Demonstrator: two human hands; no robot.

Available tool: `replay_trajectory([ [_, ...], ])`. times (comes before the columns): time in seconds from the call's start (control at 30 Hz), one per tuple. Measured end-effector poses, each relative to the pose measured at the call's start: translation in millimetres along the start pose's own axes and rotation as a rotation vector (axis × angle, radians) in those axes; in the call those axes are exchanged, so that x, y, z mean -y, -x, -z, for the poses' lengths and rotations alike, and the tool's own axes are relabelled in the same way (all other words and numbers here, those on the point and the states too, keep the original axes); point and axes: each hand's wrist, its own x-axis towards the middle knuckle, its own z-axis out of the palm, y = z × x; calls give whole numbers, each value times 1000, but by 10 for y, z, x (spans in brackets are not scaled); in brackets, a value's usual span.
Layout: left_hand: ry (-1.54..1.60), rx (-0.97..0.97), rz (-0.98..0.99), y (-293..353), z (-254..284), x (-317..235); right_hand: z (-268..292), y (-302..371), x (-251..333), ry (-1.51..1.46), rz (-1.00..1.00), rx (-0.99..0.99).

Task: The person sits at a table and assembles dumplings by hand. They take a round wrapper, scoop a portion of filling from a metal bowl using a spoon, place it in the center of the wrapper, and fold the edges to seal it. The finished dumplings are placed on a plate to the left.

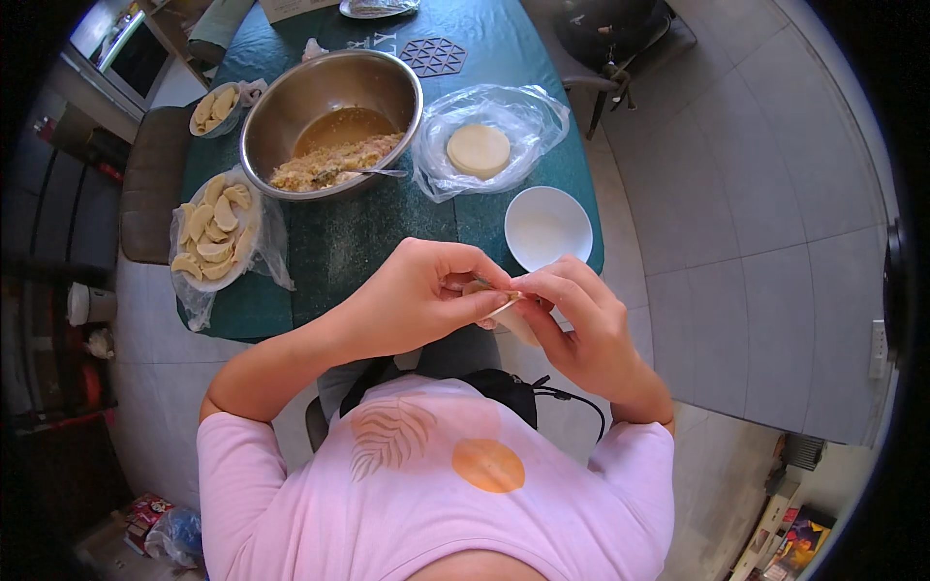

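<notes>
Between both hands, just past the table's near edge, I hold a dumpling (pixel 518 322) whose pale wrapper is folded over, with a bit of filling showing at its top. My left hand (pixel 431 295) pinches the wrapper's edge between thumb and forefinger. From the other side my right hand (pixel 578 315) pinches it with thumb and fingers, close to the left fingertips. A white bowl (pixel 548 229) stands just beyond the right hand. Farther off, a stack of round dumpling wrappers (pixel 478 151) lies on a clear plastic bag (pixel 436 172).
A large steel bowl (pixel 254 155) holds minced filling and a spoon (pixel 383 172). Finished dumplings (pixel 215 228) lie on a plastic-covered plate at left; more fill a small bowl (pixel 215 108) behind. A dark trivet (pixel 433 57) lies on the green tablecloth (pixel 368 252). A brown chair (pixel 155 184) adjoins the left side.
</notes>
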Motion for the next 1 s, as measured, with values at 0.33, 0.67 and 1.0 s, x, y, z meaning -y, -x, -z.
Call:
replay_trajectory([
  [0.33,154,-30,16,6,-5,-77,23,17,-15,46,5,-9],
  [0.67,183,-57,53,1,22,-91,68,-67,53,71,71,67],
  [1.0,2,-55,-26,36,35,-103,5,-40,37,45,2,4],
])
